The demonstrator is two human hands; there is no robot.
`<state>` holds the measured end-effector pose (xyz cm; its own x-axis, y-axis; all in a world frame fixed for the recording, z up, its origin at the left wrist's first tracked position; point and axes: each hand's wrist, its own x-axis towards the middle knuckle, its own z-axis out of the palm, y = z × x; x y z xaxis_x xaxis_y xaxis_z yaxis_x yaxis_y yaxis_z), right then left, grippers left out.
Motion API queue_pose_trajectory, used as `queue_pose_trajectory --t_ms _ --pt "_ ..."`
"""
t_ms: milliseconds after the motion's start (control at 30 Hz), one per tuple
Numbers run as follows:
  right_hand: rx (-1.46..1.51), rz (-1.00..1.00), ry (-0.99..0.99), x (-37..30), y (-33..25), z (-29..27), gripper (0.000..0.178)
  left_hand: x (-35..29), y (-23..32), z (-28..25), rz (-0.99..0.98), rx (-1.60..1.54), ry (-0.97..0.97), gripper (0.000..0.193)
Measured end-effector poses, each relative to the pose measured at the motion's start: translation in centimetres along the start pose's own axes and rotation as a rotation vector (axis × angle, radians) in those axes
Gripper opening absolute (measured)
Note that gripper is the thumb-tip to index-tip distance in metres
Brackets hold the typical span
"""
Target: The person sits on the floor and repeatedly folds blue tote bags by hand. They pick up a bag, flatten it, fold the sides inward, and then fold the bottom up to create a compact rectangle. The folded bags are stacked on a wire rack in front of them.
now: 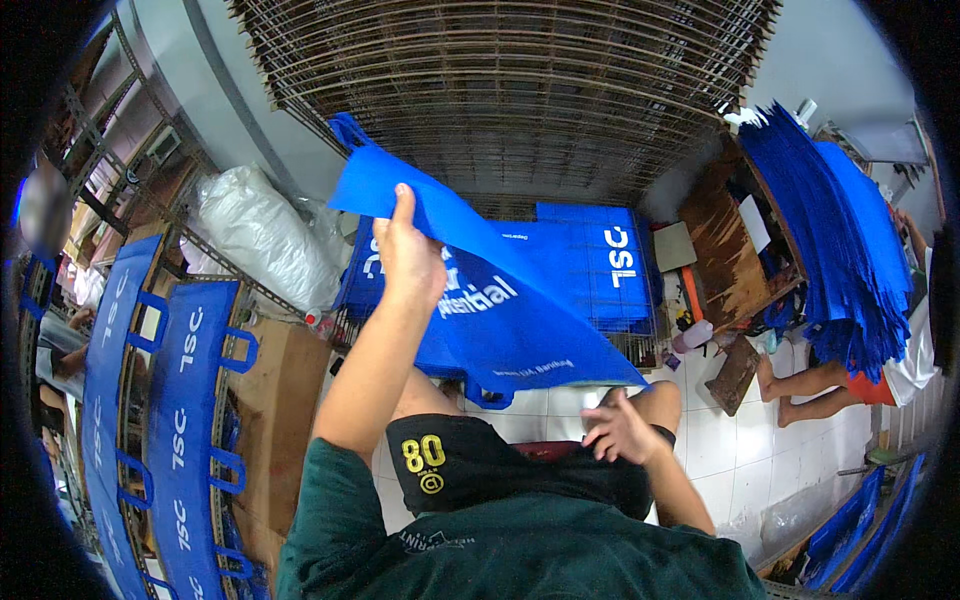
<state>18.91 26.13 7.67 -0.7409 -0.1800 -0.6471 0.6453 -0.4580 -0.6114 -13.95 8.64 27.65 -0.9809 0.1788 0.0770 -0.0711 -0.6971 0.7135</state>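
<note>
My left hand (410,260) is raised in front of me, closed on the upper edge of a blue fabric tote bag (540,335) with white print. The bag hangs slanting down to the right, and its lower edge reaches toward my right knee. Over my lap is my right hand (622,432), its fingers apart and nothing in them, just below the bag's lower corner. Behind the held bag, more blue printed bags (585,265) lie flat on a wire rack, partly hidden by it.
A tall stack of wire racks (510,90) rises ahead. At left are a white plastic sack (265,235) and blue bags with handles (185,400) laid along a board. To the right, many blue fabric sheets (830,240) hang over a wooden stand, beside another person's legs (815,385).
</note>
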Motion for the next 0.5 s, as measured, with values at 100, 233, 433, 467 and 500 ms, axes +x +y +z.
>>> queue_pose_trajectory --t_ms 100,233,433,467,500 --pt "0.539 -0.127 -0.403 2.6 1.6 3.5 0.11 0.4 2.1 -2.3 0.055 0.022 0.005 0.033" --pt "0.703 -0.264 -0.321 4.1 -4.0 5.7 0.097 0.3 5.4 -6.0 0.069 0.047 0.079 0.039" --pt "0.495 -0.34 0.046 8.5 -11.1 6.1 0.062 1.9 10.2 -11.2 0.16 0.057 0.192 0.034" --pt "0.464 -0.368 0.112 9.4 -12.3 6.0 0.066 2.9 10.5 -12.2 0.153 0.044 0.219 0.032" --pt "0.456 -0.367 0.095 9.8 -14.5 6.9 0.076 4.3 10.6 -13.3 0.152 0.048 0.222 0.031"
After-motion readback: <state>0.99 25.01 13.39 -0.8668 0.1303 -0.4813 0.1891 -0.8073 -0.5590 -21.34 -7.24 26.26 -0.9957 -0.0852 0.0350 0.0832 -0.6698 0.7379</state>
